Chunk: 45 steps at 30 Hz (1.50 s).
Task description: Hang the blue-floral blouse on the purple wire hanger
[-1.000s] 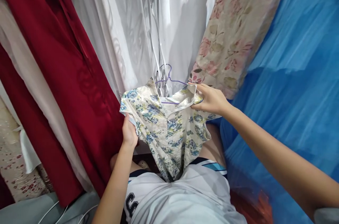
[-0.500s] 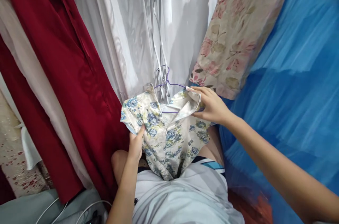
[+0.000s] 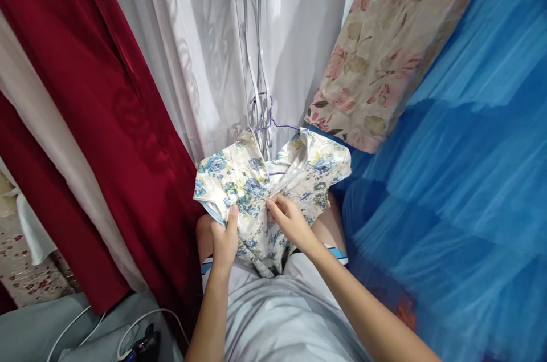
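A cream dress (image 3: 252, 179) with blue flowers hangs on a purple wire hanger (image 3: 272, 117) in front of me, its lower part falling between my legs. My left hand (image 3: 225, 236) grips its side below the left sleeve, thumb on the front and fingers hidden behind the cloth. At the base of the V-neck, my right hand (image 3: 290, 219) pinches the fabric between thumb and fingers. Both collar edges are spread, showing the pale lining and the hanger's lower bar.
White curtains (image 3: 294, 37) hang behind, with pale straps in front. Dark red cloth (image 3: 128, 151) is at left; a pink-flowered cloth (image 3: 363, 60) and blue tulle (image 3: 448, 179) are at right. White cables (image 3: 158, 312) lie at lower left.
My right hand has left the right shoulder and moved down and left to the neckline's base. The right shoulder now lies folded outward and flat. My left hand keeps its hold.
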Motion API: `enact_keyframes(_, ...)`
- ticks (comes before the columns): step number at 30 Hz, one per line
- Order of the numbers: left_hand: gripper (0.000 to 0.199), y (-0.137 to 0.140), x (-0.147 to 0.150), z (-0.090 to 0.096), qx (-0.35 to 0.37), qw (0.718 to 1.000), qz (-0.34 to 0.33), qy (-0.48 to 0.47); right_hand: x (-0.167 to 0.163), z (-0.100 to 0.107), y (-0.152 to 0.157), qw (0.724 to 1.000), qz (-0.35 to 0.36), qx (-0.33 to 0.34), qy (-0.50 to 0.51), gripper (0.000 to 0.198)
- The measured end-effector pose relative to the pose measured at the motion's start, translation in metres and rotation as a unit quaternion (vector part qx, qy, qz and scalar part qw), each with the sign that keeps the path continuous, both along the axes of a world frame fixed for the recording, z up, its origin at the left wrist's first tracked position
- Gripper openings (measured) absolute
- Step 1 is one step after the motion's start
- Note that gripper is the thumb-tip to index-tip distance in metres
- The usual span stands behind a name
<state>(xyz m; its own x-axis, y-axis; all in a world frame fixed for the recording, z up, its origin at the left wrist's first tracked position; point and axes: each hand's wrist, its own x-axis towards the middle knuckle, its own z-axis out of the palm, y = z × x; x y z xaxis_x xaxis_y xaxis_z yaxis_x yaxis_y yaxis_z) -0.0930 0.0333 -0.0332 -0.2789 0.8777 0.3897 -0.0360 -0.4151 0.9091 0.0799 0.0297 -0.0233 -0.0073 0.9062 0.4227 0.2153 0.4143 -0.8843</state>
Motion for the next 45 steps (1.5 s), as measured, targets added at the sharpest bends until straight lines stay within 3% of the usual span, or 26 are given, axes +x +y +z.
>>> enact_keyframes(2, 0.039, 0.0, 0.003, -0.005, 0.049, 0.996, 0.065, -0.035, 0.002, 0.004, -0.007, 0.999, 0.015, -0.01, 0.028, 0.038)
enact_keyframes(4, 0.048, -0.002, 0.007, -0.012, 0.126, 0.975, 0.175, -0.053, 0.006, 0.002, -0.016, 0.997, 0.016, -0.026, 0.066, 0.038)
enact_keyframes(6, 0.044, -0.005, 0.014, -0.018, 0.191, 0.957, 0.217, -0.007, 0.009, -0.004, -0.024, 0.994, 0.014, -0.045, 0.094, 0.038)
enact_keyframes(7, 0.037, -0.006, 0.019, -0.021, 0.204, 0.961, 0.18, 0.05, 0.011, -0.007, -0.026, 0.993, 0.014, -0.054, 0.103, 0.038)
enact_keyframes(10, 0.02, -0.005, 0.038, -0.026, 0.169, 0.958, -0.055, 0.226, 0.015, -0.012, -0.03, 0.991, 0.02, -0.065, 0.118, 0.038)
enact_keyframes(12, 0.016, -0.001, 0.052, -0.027, 0.14, 0.943, -0.129, 0.273, 0.018, -0.011, -0.031, 0.99, 0.026, -0.071, 0.119, 0.038)
enact_keyframes(18, 0.004, 0.012, 0.071, -0.02, 0.157, 0.929, -0.117, 0.312, 0.036, 0.012, -0.019, 0.99, 0.027, -0.083, 0.107, 0.033)
enact_keyframes(21, 0.013, 0.012, 0.071, -0.027, 0.144, 0.9, -0.122, 0.392, 0.049, 0.048, 0.004, 0.983, 0.024, -0.053, 0.172, 0.03)
enact_keyframes(24, 0.018, 0.01, 0.069, -0.042, 0.102, 0.87, -0.189, 0.444, 0.057, 0.095, 0.031, 0.968, 0.006, 0.019, 0.251, 0.027)
enact_keyframes(26, 0.015, 0.009, 0.069, -0.046, 0.081, 0.881, -0.215, 0.413, 0.058, 0.119, 0.044, 0.967, 0.015, 0.039, 0.25, 0.025)
enact_keyframes(28, 0.02, 0.01, 0.07, -0.037, 0.092, 0.917, -0.196, 0.336, 0.054, 0.128, 0.048, 0.974, 0.035, 0.034, 0.223, 0.023)
enact_keyframes(30, 0.031, 0.014, 0.074, -0.018, 0.127, 0.949, -0.147, 0.248, 0.047, 0.122, 0.044, 0.981, 0.049, 0.02, 0.185, 0.023)
enact_keyframes(32, 0.038, 0.02, 0.078, 0.002, 0.161, 0.964, -0.096, 0.19, 0.038, 0.106, 0.034, 0.989, 0.056, 0.009, 0.137, 0.026)
enact_keyframes(35, 0.019, 0.03, 0.082, 0.02, 0.188, 0.964, -0.054, 0.179, 0.028, 0.081, 0.018, 0.995, 0.068, -0.004, 0.071, 0.031)
enact_keyframes(37, 0.007, 0.034, 0.081, 0.019, 0.192, 0.96, -0.052, 0.197, 0.026, 0.068, 0.012, 0.997, 0.063, -0.012, 0.043, 0.033)
enact_keyframes(40, 0.011, 0.034, 0.08, 0.011, 0.192, 0.951, -0.073, 0.232, 0.029, 0.058, 0.013, 0.998, 0.049, -0.024, 0.043, 0.036)
enact_keyframes(45, 0.012, 0.026, 0.085, 0.008, 0.172, 0.911, -0.106, 0.36, 0.044, 0.068, 0.031, 0.978, -0.006, -0.009, 0.209, 0.027)
